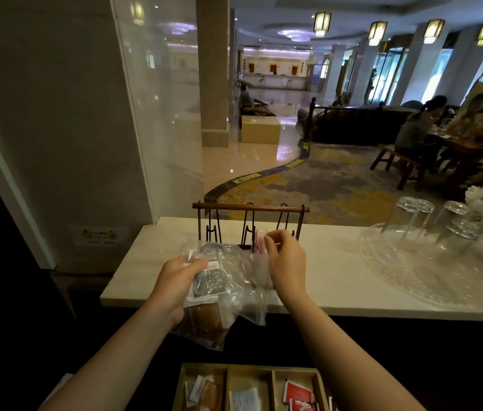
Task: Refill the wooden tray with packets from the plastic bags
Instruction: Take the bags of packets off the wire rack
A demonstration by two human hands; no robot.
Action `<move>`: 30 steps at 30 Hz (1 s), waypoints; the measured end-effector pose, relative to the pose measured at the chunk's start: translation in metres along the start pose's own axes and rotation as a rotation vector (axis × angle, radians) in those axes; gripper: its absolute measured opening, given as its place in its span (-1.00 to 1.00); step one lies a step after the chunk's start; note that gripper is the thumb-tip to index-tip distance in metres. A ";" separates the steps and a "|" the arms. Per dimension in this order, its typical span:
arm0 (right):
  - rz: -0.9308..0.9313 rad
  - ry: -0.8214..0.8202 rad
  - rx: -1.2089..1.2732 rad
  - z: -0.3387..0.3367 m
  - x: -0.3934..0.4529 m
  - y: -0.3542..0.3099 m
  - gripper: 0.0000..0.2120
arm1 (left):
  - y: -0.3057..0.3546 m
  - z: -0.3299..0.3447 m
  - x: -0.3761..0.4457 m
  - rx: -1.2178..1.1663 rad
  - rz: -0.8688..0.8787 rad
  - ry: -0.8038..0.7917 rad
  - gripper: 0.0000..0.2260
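I see left hand [176, 287] clenched on clear plastic bags [219, 292] at white bench [338, 280] edge; right hand [286, 262] pinching one; three-compartment wooden tray [250, 387] below.

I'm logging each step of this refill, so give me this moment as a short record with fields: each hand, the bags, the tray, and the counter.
left hand: left hand grips the plastic bags of packets above the counter edge
right hand: right hand pinches the top of a clear bag
bag contents: grey-and-white packets and brown packets show through the plastic
wooden tray: wooden tray sits below, three compartments visible, with brown, white and red packets respectively
counter: white counter holds a hook rack and upturned glasses
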State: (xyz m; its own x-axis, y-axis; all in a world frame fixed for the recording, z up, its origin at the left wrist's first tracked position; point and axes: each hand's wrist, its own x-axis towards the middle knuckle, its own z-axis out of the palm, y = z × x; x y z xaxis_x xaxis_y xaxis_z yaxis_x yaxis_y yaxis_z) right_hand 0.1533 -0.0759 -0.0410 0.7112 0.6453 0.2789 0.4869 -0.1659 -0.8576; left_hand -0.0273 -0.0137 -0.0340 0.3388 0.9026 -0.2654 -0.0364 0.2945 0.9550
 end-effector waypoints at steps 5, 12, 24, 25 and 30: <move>-0.275 -0.124 -0.650 0.015 -0.009 0.037 -0.40 | -0.009 -0.010 0.010 -0.021 -0.006 0.039 -0.85; -0.198 -0.182 -0.687 0.030 -0.009 0.054 -0.27 | -0.020 -0.009 0.015 0.015 -0.048 0.063 -0.84; 0.070 -0.041 0.425 -0.014 0.008 -0.019 -0.69 | -0.027 -0.010 0.019 0.068 -0.117 0.090 -0.78; 0.153 -0.092 0.566 -0.020 0.007 -0.026 -0.71 | -0.028 -0.009 0.020 0.079 -0.133 0.081 -0.77; 0.197 -0.341 0.993 -0.050 -0.003 -0.049 -0.82 | -0.034 -0.002 0.018 0.096 -0.165 0.077 -0.72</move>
State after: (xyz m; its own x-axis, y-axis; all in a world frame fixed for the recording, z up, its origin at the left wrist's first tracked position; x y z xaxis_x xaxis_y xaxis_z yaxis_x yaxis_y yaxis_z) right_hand 0.1525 -0.1072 0.0220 0.4783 0.8733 0.0931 -0.3621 0.2927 -0.8850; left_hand -0.0217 -0.0073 -0.0717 0.2600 0.8669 -0.4253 0.1052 0.4124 0.9049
